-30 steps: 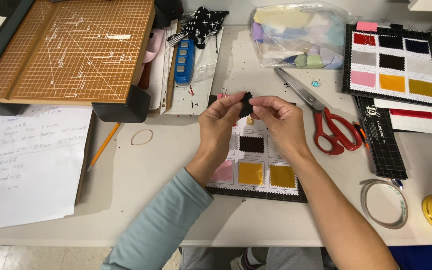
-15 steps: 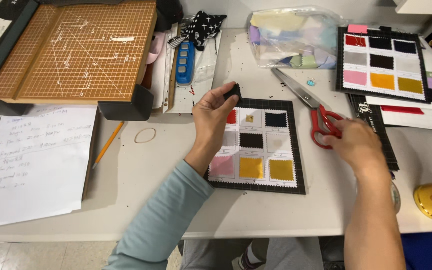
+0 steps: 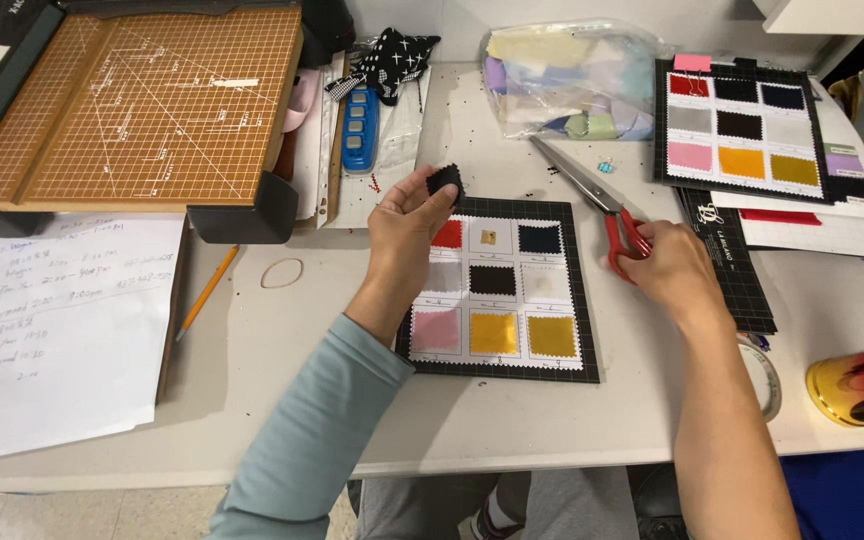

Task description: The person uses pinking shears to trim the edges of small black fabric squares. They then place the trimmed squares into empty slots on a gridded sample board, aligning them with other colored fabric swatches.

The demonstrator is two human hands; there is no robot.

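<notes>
- Pinching a small dark fabric swatch (image 3: 444,180) between thumb and fingers, our left hand (image 3: 407,225) is holding it up above the top-left corner of the black sample card (image 3: 497,290), which is lying flat on the table (image 3: 282,350).
- A second ago both hands were meeting over the card around that swatch; now our right hand (image 3: 667,268) is swinging out to the red-handled scissors (image 3: 602,205), its grip closing around the handles while the blades are still resting on the table.
- We're reading that as trimming coming up, with the swatch not yet placed on the card.
- Nine squares are showing on the card; the left column is partly hidden by our left wrist.
- How far our right fingers are threading the handle loops, we cannot tell, since the hand is covering them.
- A second sample card (image 3: 742,130) is sitting well apart, at the far right.
</notes>
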